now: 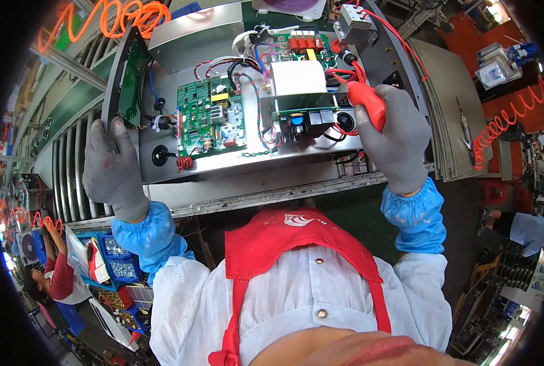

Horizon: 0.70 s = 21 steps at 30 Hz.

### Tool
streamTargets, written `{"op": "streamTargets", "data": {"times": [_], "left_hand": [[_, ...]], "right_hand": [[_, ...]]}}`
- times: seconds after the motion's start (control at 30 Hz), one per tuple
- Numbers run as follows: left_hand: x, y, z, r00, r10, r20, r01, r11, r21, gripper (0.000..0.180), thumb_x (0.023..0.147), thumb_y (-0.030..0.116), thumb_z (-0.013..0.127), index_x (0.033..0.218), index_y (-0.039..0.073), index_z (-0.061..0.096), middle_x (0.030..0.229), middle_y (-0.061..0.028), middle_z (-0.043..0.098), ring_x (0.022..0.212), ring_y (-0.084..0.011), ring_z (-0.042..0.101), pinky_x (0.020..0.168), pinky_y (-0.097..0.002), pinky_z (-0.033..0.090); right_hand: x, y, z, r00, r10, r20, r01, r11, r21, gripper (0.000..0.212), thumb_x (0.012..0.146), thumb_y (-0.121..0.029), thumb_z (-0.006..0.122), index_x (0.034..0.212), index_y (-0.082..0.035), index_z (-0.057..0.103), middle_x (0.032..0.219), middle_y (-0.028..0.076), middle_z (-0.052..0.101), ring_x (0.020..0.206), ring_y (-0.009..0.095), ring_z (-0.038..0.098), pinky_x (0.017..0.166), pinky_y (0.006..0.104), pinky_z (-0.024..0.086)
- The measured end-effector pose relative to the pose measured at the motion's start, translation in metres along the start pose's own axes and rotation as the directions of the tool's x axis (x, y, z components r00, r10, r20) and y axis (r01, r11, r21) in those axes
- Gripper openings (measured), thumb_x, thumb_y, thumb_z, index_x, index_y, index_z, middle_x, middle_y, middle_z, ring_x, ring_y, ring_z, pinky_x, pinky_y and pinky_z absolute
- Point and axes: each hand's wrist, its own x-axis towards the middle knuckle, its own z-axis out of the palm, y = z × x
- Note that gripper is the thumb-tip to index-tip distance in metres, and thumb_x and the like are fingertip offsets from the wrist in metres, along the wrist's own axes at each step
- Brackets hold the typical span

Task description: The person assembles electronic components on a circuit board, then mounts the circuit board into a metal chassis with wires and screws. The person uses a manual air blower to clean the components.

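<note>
1. While the gloved right grip (400, 131) is closed around a red-handled tool (367, 105), the tool lies at its ten o'clock, the fingers wrapped over the handle.
2. That tool sits at about three o'clock in the open metal chassis (339, 144), with red cables (356, 70) just beyond it at eleven o'clock; its tip is too hard to make out among them.
3. The gloved left grip (108, 158) touches the chassis at its near left corner, around eight o'clock; whether it pinches the wall or only leans there, I cannot tell.
4. Inside the chassis, a green circuit board (192, 116) lies at two o'clock from the left grip, and a white block (298, 77) at ten o'clock from the right one.
5. Well apart, at six o'clock from the left grip, blue bins (120, 259) hold many small silver-coloured pieces (124, 270).
6. Just below those bins, again toward six o'clock, are brass-coloured pieces (110, 299).
</note>
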Motion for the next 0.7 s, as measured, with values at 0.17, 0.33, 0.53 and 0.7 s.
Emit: {"op": "streamTargets", "data": {"times": [0.17, 0.33, 0.53, 0.7], "left_hand": [[0.001, 0.0, -0.006, 0.999, -0.019, 0.037, 0.02, 1.0, -0.018, 0.04, 0.087, 0.051, 0.059, 0.108, 0.018, 0.068, 0.087, -0.0045, 0.071, 0.071, -0.0223, 0.069, 0.058, -0.0343, 0.053], [0.0, 0.005, -0.002, 0.995, -0.044, 0.091, 0.05, 0.997, -0.056, 0.042, 0.087, 0.052, 0.058, 0.109, 0.016, 0.067, 0.09, -0.0049, 0.071, 0.073, -0.0241, 0.069, 0.061, -0.0359, 0.054], [-0.001, 0.002, -0.004, 0.997, -0.046, 0.069, 0.049, 0.998, -0.045, 0.043, 0.087, 0.053, 0.058, 0.109, 0.017, 0.067, 0.094, -0.0049, 0.071, 0.076, -0.024, 0.069, 0.063, -0.0354, 0.054], [0.0, 0.008, -0.005, 0.997, -0.046, 0.054, 0.047, 0.998, -0.028, 0.042, 0.087, 0.053, 0.058, 0.108, 0.017, 0.067, 0.095, -0.005, 0.071, 0.077, -0.0245, 0.069, 0.064, -0.0357, 0.054]], "right_hand": [[-0.001, -0.001, 0.003, 1.0, -0.021, -0.013, 0.021, 1.0, -0.016, 0.03, 0.073, -0.015, 0.074, 0.096, -0.005, 0.058, 0.075, 0.01, 0.058, 0.06, 0.024, 0.062, 0.05, 0.0322, 0.049], [-0.008, 0.002, 0.008, 0.998, -0.051, -0.038, 0.049, 0.998, -0.04, 0.032, 0.071, -0.015, 0.074, 0.097, -0.005, 0.058, 0.074, 0.009, 0.057, 0.059, 0.024, 0.061, 0.049, 0.0331, 0.048], [-0.005, -0.006, -0.002, 0.995, -0.038, 0.09, 0.044, 0.996, -0.075, 0.035, 0.072, -0.01, 0.076, 0.1, -0.003, 0.058, 0.082, 0.012, 0.061, 0.067, 0.027, 0.064, 0.056, 0.0344, 0.05], [-0.005, 0.007, -0.007, 0.992, -0.083, 0.099, 0.088, 0.995, -0.048, 0.036, 0.071, -0.01, 0.077, 0.101, -0.003, 0.058, 0.083, 0.012, 0.061, 0.069, 0.028, 0.064, 0.058, 0.0357, 0.05]]}}
